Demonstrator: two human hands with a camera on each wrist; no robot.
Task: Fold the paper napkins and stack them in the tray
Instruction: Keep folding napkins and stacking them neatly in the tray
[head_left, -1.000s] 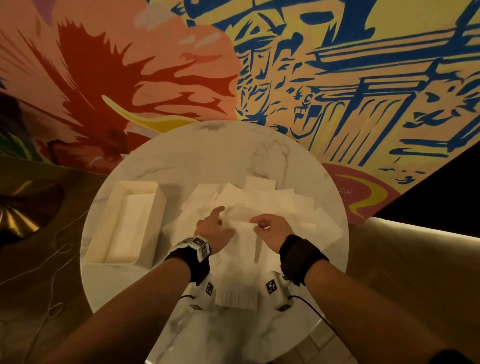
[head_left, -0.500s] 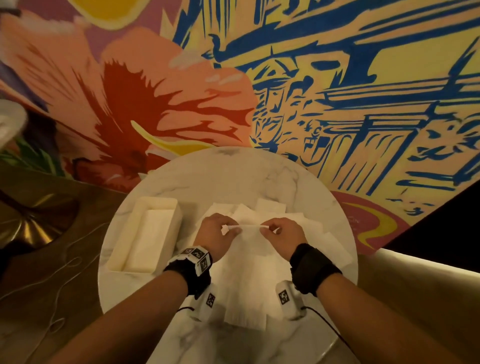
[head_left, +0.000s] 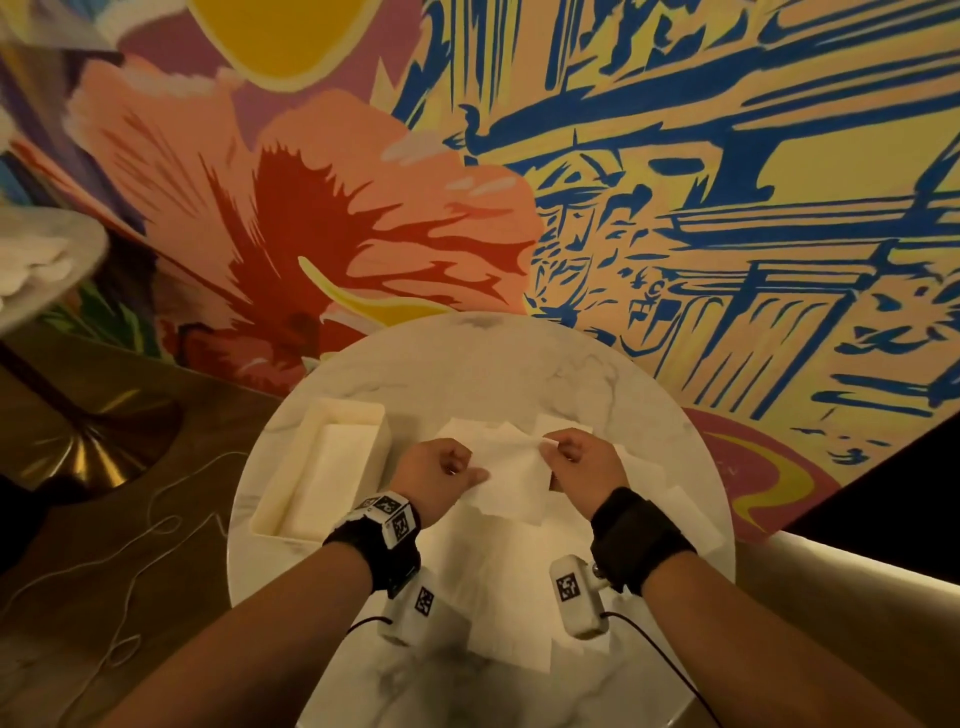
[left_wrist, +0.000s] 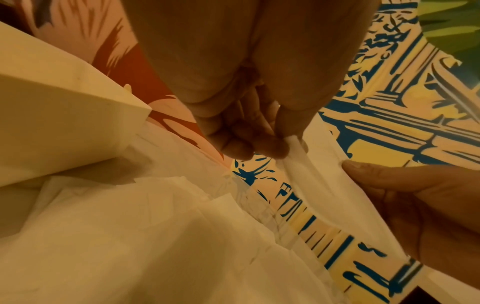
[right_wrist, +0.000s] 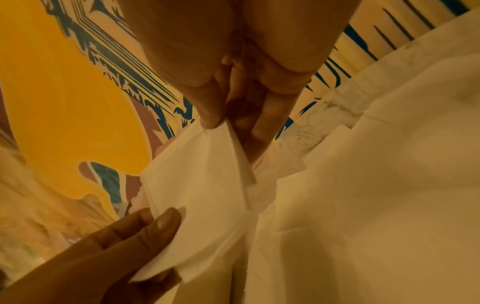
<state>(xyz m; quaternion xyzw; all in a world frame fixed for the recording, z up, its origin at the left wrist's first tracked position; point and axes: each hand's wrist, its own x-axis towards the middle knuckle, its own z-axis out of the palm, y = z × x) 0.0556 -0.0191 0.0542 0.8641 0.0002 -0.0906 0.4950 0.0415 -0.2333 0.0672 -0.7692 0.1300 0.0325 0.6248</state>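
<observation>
Both hands hold one white paper napkin (head_left: 511, 475) up above the pile of loose napkins (head_left: 498, 582) on the round marble table (head_left: 467, 364). My left hand (head_left: 441, 470) pinches its left edge (left_wrist: 292, 144) between thumb and fingers. My right hand (head_left: 574, 460) pinches its right corner (right_wrist: 221, 127). The napkin hangs slack between them, partly doubled over. The cream tray (head_left: 270, 504) stands left of my left hand and holds a flat stack of folded napkins (head_left: 330, 478).
A painted mural wall (head_left: 623, 182) rises right behind the table. Another round table (head_left: 41, 270) with white things on it is at far left. Its brass base (head_left: 93, 457) and a thin cord (head_left: 135, 545) lie on the floor to the left.
Both hands went from the pile to pinching one napkin and lifting it. The taut strip of half a second ago now hangs as a wider sheet. The camera tilted upward.
</observation>
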